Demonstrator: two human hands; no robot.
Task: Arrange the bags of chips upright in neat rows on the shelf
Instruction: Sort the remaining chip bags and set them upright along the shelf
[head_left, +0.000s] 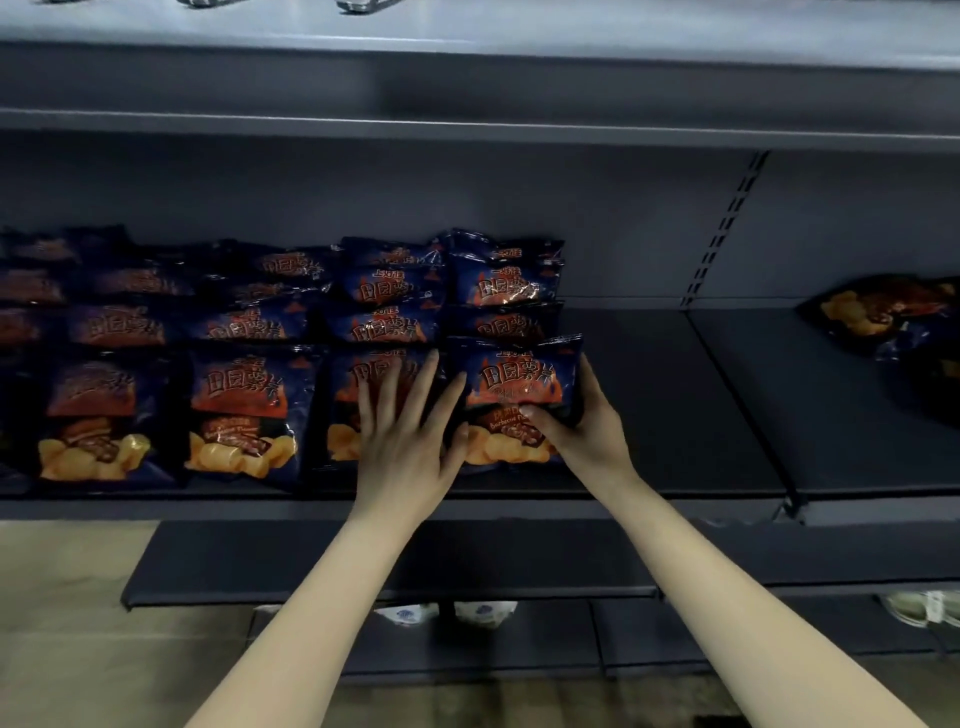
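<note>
- Two hands reach to the near row of bags (244, 410) on the dark shelf (660, 415).
- Left hand (410, 431): fingers straight and spread, palm flat against the front of the third bag (342, 387) from the left. Its thumb points toward the end bag (519, 376).
- Right hand (576, 426): it grips the end bag, thumb pressed on the printed front and fingers curled round the bag's right edge.
- End bag: it stands upright at the right end of the near row, close to the shelf's front edge and just beside the third bag. Whether the two touch is hidden by the left hand.
- Bags: dark blue with orange print and pictured chips. Four stand across the near row, and more line up behind them in columns running to the far wall. Those at far left are dim and blurred.
- Loose bags (883, 317): they lie tilted in a heap on the shelf's right section, past the slotted post (727, 228) and well apart from the rows.
- Upper shelf (467, 83): grey, overhanging the bags.
- Lower shelf (363, 561): it juts out nearer than the bags' shelf, with white packs (483, 610) showing under it.
- Floor (67, 597): tan, at near left.
</note>
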